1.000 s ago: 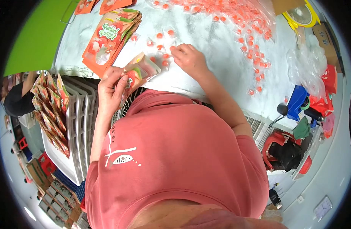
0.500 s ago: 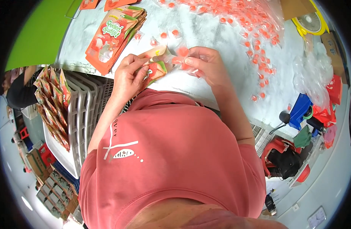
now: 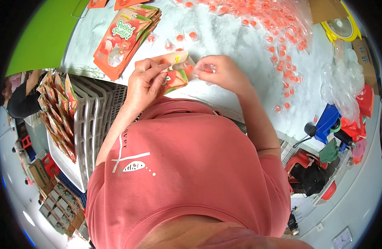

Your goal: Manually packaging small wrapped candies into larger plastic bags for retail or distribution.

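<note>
My left hand (image 3: 146, 85) is closed on a red and tan candy pouch (image 3: 176, 79), its mouth spread open toward the right. A clear-wrapped red candy (image 3: 189, 69) shows at that mouth. Close beside it, my right hand (image 3: 225, 74) pinches clear-wrapped red candies (image 3: 207, 69) between thumb and fingers; how many is hidden. Beyond the left hand lies a stack of flat pouches (image 3: 119, 39). A few loose wrapped candies (image 3: 180, 37) sit between that stack and the pouch.
A large heap of wrapped candies (image 3: 282, 31) spreads over the white table (image 3: 236, 45). Crammed pouches (image 3: 58, 112) stand in a crate beside stacked white crates (image 3: 91, 124) at left. A yellow fan (image 3: 339, 25), plastic bags (image 3: 342, 89) and a blue object (image 3: 327, 123) line the right.
My right hand has drawn slightly right, away from the pouch, with candies still in its fingers. The pouch's mouth now shows wider, and my left hand keeps hold of it.
</note>
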A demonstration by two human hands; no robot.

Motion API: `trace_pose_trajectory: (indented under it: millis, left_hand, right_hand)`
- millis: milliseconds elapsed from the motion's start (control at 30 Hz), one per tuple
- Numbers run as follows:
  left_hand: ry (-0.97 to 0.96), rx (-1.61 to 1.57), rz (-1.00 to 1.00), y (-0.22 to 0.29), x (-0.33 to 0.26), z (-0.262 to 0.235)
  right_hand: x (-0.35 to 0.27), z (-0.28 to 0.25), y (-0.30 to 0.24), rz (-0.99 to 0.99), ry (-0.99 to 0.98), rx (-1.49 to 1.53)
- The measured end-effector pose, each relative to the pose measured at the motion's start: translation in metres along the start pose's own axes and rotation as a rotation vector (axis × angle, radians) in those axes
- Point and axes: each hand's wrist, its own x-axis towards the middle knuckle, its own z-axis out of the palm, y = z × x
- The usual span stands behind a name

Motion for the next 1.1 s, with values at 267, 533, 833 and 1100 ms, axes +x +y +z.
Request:
trace_pose_trajectory:
  millis: [267, 533, 833, 1100]
  left_hand:
    - [-0.01, 0.023, 0.063, -0.001, -0.006, 0.006]
    - [-0.035, -0.024, 0.014, 0.003, -0.004, 0.006]
    - [0.028, -0.189, -0.007, 0.001, -0.005, 0.01]
    - [0.002, -0.201, -0.04, 0.004, -0.006, 0.01]
  right_hand:
    - [0.013, 0.021, -0.008, -0.088, 0.232, -0.04]
    - [0.018, 0.052, -0.018, -0.002, 0.5, 0.665]
    - [0.025, 0.064, 0.009, -0.339, 0.726, 0.119]
    - [0.021, 0.07, 0.001, -0.428, 0.726, 0.052]
